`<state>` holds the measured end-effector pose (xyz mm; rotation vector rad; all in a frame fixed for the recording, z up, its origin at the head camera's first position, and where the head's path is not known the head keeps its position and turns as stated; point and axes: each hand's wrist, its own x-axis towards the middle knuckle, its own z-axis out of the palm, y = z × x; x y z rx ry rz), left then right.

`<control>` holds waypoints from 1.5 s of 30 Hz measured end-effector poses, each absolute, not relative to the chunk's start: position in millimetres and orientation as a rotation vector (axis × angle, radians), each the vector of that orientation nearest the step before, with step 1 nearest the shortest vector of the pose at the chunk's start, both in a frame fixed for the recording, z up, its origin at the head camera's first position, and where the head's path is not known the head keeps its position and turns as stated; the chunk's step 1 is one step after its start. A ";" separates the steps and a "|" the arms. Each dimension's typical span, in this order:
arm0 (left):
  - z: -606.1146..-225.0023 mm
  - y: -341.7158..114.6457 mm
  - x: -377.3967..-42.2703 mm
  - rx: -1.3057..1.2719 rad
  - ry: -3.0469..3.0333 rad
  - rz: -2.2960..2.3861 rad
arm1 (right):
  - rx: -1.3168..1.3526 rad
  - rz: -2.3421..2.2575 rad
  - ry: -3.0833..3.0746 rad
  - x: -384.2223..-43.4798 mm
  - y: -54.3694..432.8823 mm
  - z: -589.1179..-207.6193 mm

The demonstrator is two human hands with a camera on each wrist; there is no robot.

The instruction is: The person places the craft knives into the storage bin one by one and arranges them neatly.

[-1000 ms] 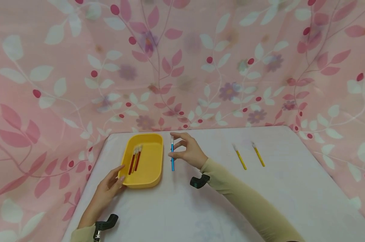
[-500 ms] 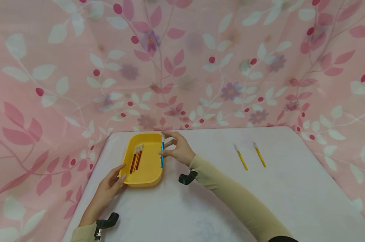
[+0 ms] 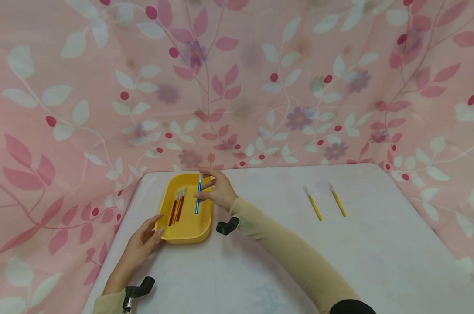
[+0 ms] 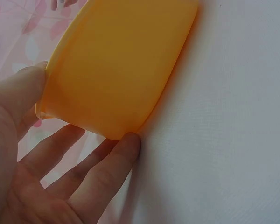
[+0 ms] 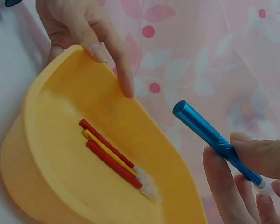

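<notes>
My right hand (image 3: 219, 192) pinches a blue metal craft knife (image 5: 203, 128) with a clear cap between thumb and fingers. It holds the knife nearly upright, over the right part of a yellow tray (image 3: 191, 229). At the tray's near left corner, my left hand (image 3: 140, 242) grips the rim. In the left wrist view, its fingertips touch the tray's outer wall (image 4: 116, 70). Inside the tray lie two red craft knives (image 5: 114, 165) and a thin yellow one (image 5: 109, 151) between them, side by side, with pale caps.
Two yellow craft knives (image 3: 315, 207) lie apart on the right side of the white-covered table (image 3: 276, 261). Behind the table hangs a pink floral cloth (image 3: 244, 109). A black wrist camera (image 3: 140, 288) sits on the left wrist, another (image 3: 228, 226) on the right.
My right hand has carried the blue craft knife leftward, from beside the tray to above its inside. The left hand has stayed at the tray's corner.
</notes>
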<state>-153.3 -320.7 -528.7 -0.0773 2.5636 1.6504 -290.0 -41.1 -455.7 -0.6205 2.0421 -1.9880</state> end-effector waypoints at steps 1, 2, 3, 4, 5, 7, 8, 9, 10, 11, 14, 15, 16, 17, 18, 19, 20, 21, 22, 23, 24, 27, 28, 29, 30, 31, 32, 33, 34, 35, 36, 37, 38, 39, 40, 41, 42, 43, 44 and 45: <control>-528.8 -320.9 -153.0 -0.082 2.560 1.651 | -0.613 -1.991 2.041 -290.6 -43.7 -456.6; -528.8 -321.2 -152.7 -0.085 2.556 1.653 | -0.606 -1.990 2.043 -291.3 -46.3 -457.4; -528.8 -321.3 -152.4 -0.087 2.557 1.652 | -0.599 -1.988 2.043 -292.0 -48.7 -458.1; -528.8 -321.5 -152.1 -0.089 2.558 1.652 | -0.595 -1.985 2.046 -292.9 -51.1 -459.1; -528.9 -321.6 -151.8 -0.090 2.558 1.651 | -0.588 -1.985 2.043 -293.8 -53.4 -460.2; -529.2 -321.9 -151.4 -0.092 2.560 1.649 | -0.570 -1.987 2.036 -295.8 -57.8 -462.0; -529.3 -321.9 -151.1 -0.094 2.564 1.645 | -0.558 -1.987 2.032 -296.9 -60.0 -463.1; -529.4 -321.9 -150.9 -0.095 2.565 1.643 | -0.546 -1.987 2.031 -298.1 -62.2 -464.4; -529.6 -322.0 -150.7 -0.098 2.566 1.641 | -0.540 -1.983 2.035 -299.0 -64.5 -465.5; -529.7 -322.1 -150.6 -0.100 2.567 1.638 | -0.530 -1.979 2.037 -300.1 -66.7 -466.7; -529.6 -322.4 -150.3 -0.100 2.577 1.624 | -0.519 -1.949 2.073 -302.7 -72.8 -469.7; -529.6 -322.7 -150.3 -0.096 2.584 1.617 | -0.520 -1.938 2.086 -303.5 -74.7 -470.8; -529.5 -322.9 -150.3 -0.096 2.590 1.608 | -0.524 -1.928 2.095 -304.2 -76.5 -471.9; -529.4 -323.1 -150.2 -0.094 2.594 1.603 | -0.524 -1.925 2.097 -304.8 -78.4 -472.8; -529.3 -323.3 -150.2 -0.092 2.601 1.597 | -0.523 -1.924 2.099 -305.2 -80.2 -473.4; -529.4 -323.5 -150.3 -0.088 2.603 1.600 | -0.519 -1.932 2.091 -305.6 -82.1 -474.2; -529.3 -323.6 -150.3 -0.082 2.607 1.603 | -0.514 -1.933 2.089 -305.9 -83.9 -475.0; -529.3 -323.6 -150.5 -0.080 2.603 1.608 | -0.507 -1.937 2.084 -306.1 -85.8 -475.9; -529.2 -323.4 -150.7 -0.079 2.602 1.613 | -0.497 -1.945 2.076 -306.1 -87.7 -476.5; -529.3 -323.4 -151.1 -0.073 2.601 1.619 | -0.484 -1.949 2.077 -306.3 -89.7 -476.8; -529.2 -323.2 -151.4 -0.071 2.602 1.621 | -0.475 -1.950 2.079 -306.5 -91.5 -477.3; -528.8 -323.2 -152.3 -0.068 2.597 1.624 | -0.449 -1.956 2.072 -307.4 -98.3 -478.2; -528.4 -323.3 -152.3 -0.068 2.600 1.620 | -0.441 -1.953 2.080 -307.8 -100.9 -478.3; -528.3 -323.4 -152.3 -0.067 2.598 1.621 | -0.432 -1.948 2.086 -308.3 -103.5 -478.5; -528.0 -323.5 -152.1 -0.067 2.598 1.621 | -0.417 -1.948 2.088 -308.5 -106.3 -479.1; -528.0 -323.6 -152.1 -0.067 2.597 1.621 | -0.403 -1.949 2.087 -308.8 -108.9 -479.5; -528.2 -323.7 -152.0 -0.064 2.598 1.622 | -0.386 -1.944 2.099 -309.0 -111.5 -479.8; -528.2 -323.7 -152.0 -0.064 2.599 1.620 | -0.373 -1.935 2.112 -309.3 -113.9 -480.2; -528.2 -323.7 -152.0 -0.064 2.596 1.623 | -0.360 -1.922 2.129 -309.7 -116.1 -480.6; -528.4 -323.6 -152.1 -0.063 2.598 1.624 | -0.350 -1.916 2.132 -310.2 -118.0 -481.0; -528.4 -323.5 -152.1 -0.064 2.599 1.623 | -0.337 -1.904 2.149 -310.8 -120.0 -481.4; -528.4 -323.3 -152.2 -0.063 2.599 1.624 | -0.336 -1.882 2.170 -311.5 -121.5 -481.6; -528.3 -323.1 -152.1 -0.057 2.602 1.624 | -0.331 -1.850 2.207 -312.4 -123.1 -481.7; -528.1 -322.8 -152.2 -0.051 2.607 1.623 | -0.324 -1.823 2.236 -313.3 -124.5 -482.3; -527.9 -322.5 -152.3 -0.045 2.611 1.625 | -0.321 -1.794 2.268 -314.3 -125.7 -483.0; -528.0 -322.2 -152.3 -0.038 2.620 1.619 | -0.317 -1.772 2.290 -315.4 -126.9 -483.8; -528.5 -321.9 -152.3 -0.028 2.625 1.620 | -0.309 -1.749 2.315 -316.4 -128.0 -484.8; -528.7 -321.6 -152.3 -0.022 2.628 1.620 | -0.303 -1.729 2.330 -317.1 -128.9 -485.8; -529.0 -321.3 -152.1 -0.023 2.636 1.615 | -0.288 -1.722 2.327 -318.1 -130.1 -487.3; -529.5 -321.3 -152.0 -0.029 2.635 1.613 | -0.277 -1.723 2.312 -319.1 -131.2 -489.2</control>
